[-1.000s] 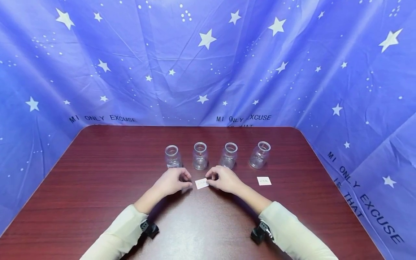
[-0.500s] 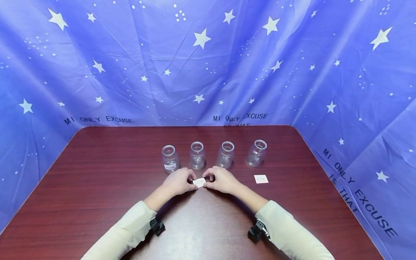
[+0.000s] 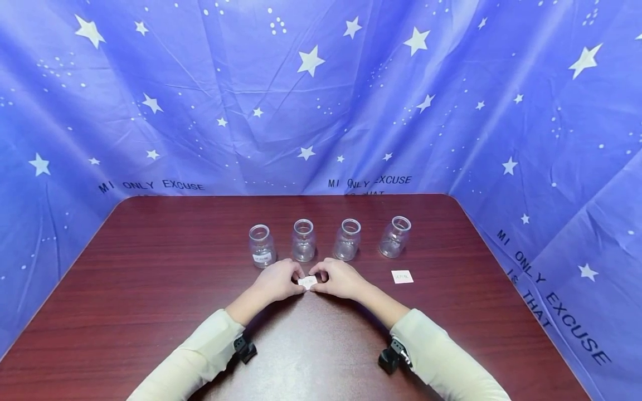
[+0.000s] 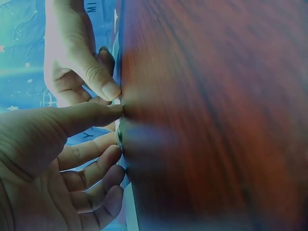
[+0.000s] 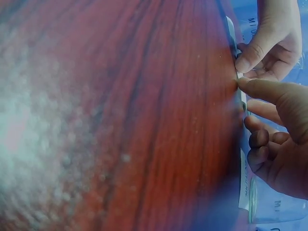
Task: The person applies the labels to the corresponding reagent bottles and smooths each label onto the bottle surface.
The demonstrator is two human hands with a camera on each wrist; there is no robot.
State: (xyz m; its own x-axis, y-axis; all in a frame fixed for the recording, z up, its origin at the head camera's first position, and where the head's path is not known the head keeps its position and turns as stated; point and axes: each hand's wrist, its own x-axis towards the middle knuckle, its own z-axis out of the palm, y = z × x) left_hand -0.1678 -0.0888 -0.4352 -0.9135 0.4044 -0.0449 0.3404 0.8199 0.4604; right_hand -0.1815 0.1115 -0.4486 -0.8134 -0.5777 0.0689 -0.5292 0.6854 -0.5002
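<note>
A small white paper label with handwriting lies low over the table between my two hands. My left hand pinches its left side between thumb and forefinger. From the other side, my right hand pinches the right edge the same way. Both thumbs come close together at the label in the left wrist view, where the left hand is nearest. In the right wrist view the right hand has its other fingers loosely curled. The fingers cover much of the label.
Several clear glass jars stand in a row behind the hands; the leftmost jar carries a white label. Another written label lies before the rightmost jar. A starry blue cloth surrounds the dark red table.
My left hand has moved right to the label and now holds its left side. My right hand has come slightly left. The head view has shifted a little.
</note>
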